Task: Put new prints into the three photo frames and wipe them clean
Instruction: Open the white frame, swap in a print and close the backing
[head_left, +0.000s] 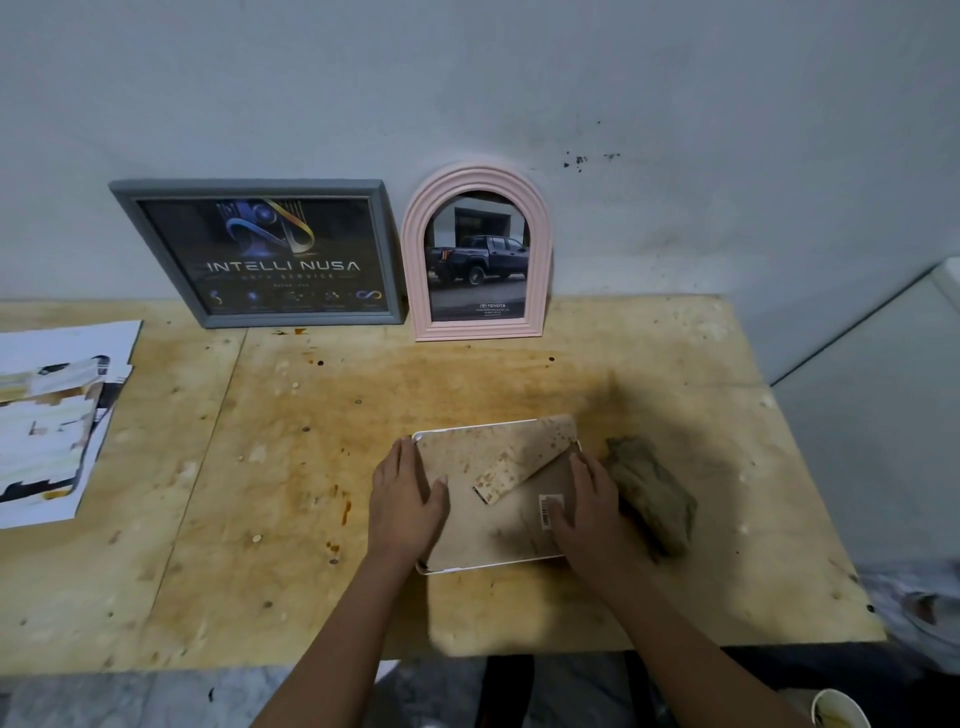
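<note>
Nearest, both hands laid flat on the back of a white-rimmed photo frame (483, 540): left hand (410, 499) along its left edge, fingers straight and thumb spread onto the backing board (467, 514); right hand (587, 512) open-palmed beside the barcode sticker (550, 506). Face down mid plywood table (311, 467), stand flap (524, 457) lifted. Just right, a crumpled cloth (652, 493). Leaning against the wall (675, 104) behind, side by side: grey frame (260, 254) with Intelli Nusa print, pink arched frame (478, 254) with Toyota pickup print. Far left, loose prints (52, 421).

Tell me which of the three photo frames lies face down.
The white-rimmed frame flat on the plywood table, back upward; the grey rectangular frame and pink arched frame stand against the wall.
</note>
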